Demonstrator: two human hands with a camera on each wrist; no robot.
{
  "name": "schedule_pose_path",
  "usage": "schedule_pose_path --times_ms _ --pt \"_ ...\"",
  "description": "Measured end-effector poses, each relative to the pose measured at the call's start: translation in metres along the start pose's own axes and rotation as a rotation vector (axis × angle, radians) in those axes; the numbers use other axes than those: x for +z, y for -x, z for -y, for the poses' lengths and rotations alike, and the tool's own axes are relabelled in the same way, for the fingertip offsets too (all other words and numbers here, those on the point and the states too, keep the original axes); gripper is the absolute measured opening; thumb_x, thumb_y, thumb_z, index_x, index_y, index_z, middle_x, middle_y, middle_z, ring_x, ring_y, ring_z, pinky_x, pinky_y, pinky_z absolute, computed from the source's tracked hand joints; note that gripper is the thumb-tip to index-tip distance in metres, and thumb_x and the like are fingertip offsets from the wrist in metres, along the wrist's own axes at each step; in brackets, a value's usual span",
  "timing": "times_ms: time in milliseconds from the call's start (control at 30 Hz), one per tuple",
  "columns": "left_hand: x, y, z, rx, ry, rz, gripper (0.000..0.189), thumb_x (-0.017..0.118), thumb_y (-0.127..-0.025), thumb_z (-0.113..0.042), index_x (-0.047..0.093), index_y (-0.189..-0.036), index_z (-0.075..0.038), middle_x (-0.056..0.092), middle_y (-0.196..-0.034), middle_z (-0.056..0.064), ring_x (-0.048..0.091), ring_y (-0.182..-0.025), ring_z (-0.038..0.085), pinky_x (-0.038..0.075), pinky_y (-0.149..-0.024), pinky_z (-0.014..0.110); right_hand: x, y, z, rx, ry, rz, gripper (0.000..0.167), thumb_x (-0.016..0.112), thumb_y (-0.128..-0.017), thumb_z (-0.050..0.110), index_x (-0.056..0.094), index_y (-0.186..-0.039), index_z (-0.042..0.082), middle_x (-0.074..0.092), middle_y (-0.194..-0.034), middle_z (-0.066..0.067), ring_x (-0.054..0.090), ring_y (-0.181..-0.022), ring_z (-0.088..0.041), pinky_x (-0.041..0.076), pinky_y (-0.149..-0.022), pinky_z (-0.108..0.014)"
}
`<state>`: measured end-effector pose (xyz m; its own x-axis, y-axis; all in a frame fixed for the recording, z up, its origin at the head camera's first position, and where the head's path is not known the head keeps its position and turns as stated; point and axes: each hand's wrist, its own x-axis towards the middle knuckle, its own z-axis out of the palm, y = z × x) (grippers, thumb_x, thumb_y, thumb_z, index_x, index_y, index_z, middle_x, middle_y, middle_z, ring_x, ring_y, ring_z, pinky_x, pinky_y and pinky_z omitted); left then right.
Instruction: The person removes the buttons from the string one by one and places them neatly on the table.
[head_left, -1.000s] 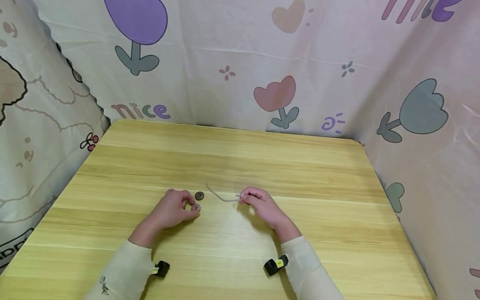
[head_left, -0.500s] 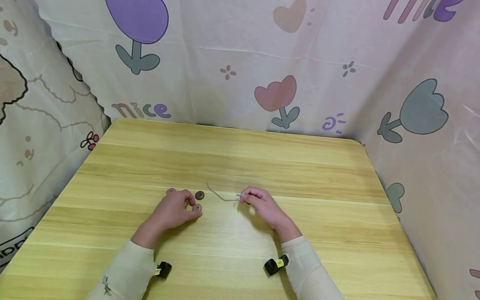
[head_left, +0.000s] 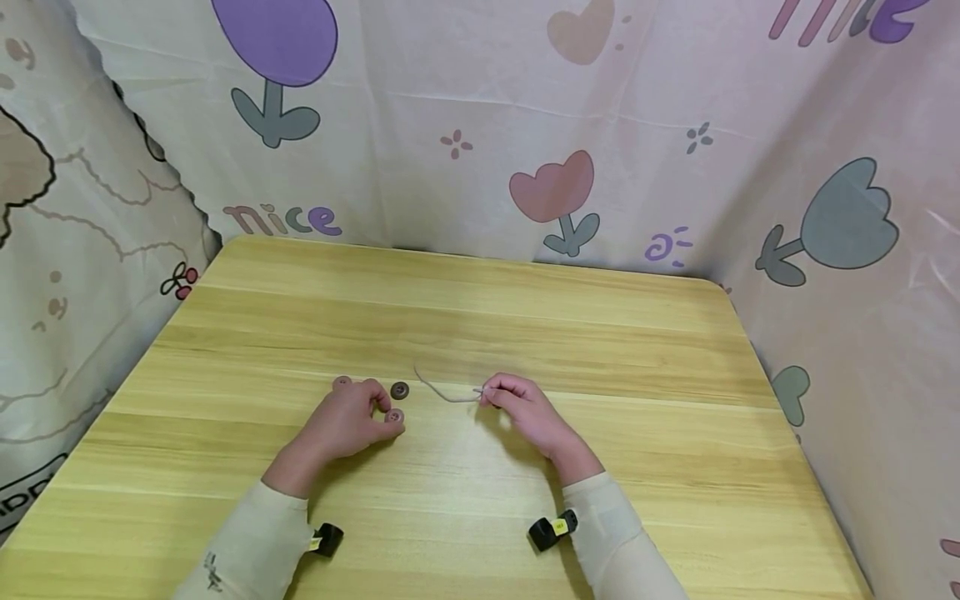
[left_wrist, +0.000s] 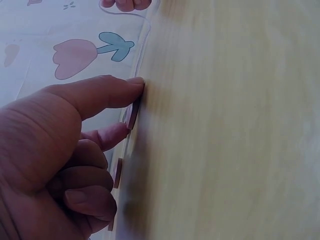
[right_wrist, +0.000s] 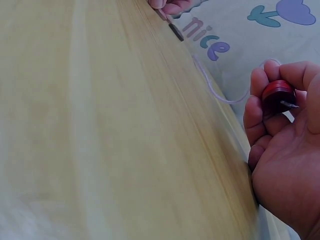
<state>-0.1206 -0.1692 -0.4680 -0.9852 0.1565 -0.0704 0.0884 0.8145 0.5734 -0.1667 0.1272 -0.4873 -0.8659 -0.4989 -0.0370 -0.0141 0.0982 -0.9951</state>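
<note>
A reddish-brown button (head_left: 394, 416) is pinched at its edges between the thumb and index finger of my left hand (head_left: 345, 425), low at the tabletop. The left wrist view shows that button (left_wrist: 132, 115) edge-on. My right hand (head_left: 525, 412) holds a thin pale cord (head_left: 450, 400), whose free end trails toward the left. Within that hand, the right wrist view shows a small stack of red and dark red round pieces (right_wrist: 278, 97), with a short cord end sticking out. A dark brown button (head_left: 400, 390) lies just beyond the left fingertips.
Another reddish button (head_left: 342, 382) lies behind the left knuckles, partly covered. The wooden tabletop (head_left: 480, 517) ends at a printed cloth backdrop (head_left: 420, 192) at the back and sides. Black wrist cameras (head_left: 327, 540) hang from both sleeves.
My left hand has shifted slightly to the right with the reddish-brown button, uncovering more of the button behind its knuckles. The right hand and cord have stayed nearly still.
</note>
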Motion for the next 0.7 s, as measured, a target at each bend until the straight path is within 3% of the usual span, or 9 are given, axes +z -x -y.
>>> schedule_pose_path --times_ms 200,433,700 --pt "-0.002 0.001 -0.002 0.003 -0.005 0.005 0.02 0.076 -0.081 -0.029 0.065 -0.085 -0.014 0.045 -0.065 -0.001 0.042 -0.078 0.024 0.037 -0.06 0.034 0.001 0.0 0.001 0.007 -0.001 -0.006 0.021 0.054 -0.101 0.015 0.067 -0.096 -0.001 0.065 -0.097 -0.009 0.057 -0.099 -0.025 0.041 -0.094 -0.041" --pt "-0.01 -0.002 -0.007 0.029 0.03 0.018 0.024 0.078 -0.081 -0.028 0.068 -0.091 -0.008 0.042 -0.058 -0.001 0.038 -0.052 0.015 0.038 -0.054 0.034 0.0 0.001 0.0 0.007 -0.005 -0.005 0.022 0.054 -0.102 0.015 0.067 -0.098 -0.002 0.065 -0.099 -0.012 0.057 -0.101 -0.026 0.04 -0.095 -0.042" --pt "-0.014 -0.013 -0.023 0.074 0.053 0.033 0.026 0.078 -0.085 -0.03 0.069 -0.099 -0.01 0.046 -0.057 -0.003 0.043 -0.049 0.014 0.036 -0.053 0.034 0.0 0.0 0.001 -0.003 -0.004 -0.01 0.021 0.054 -0.101 0.015 0.067 -0.097 -0.001 0.066 -0.098 -0.009 0.058 -0.1 -0.025 0.041 -0.095 -0.041"
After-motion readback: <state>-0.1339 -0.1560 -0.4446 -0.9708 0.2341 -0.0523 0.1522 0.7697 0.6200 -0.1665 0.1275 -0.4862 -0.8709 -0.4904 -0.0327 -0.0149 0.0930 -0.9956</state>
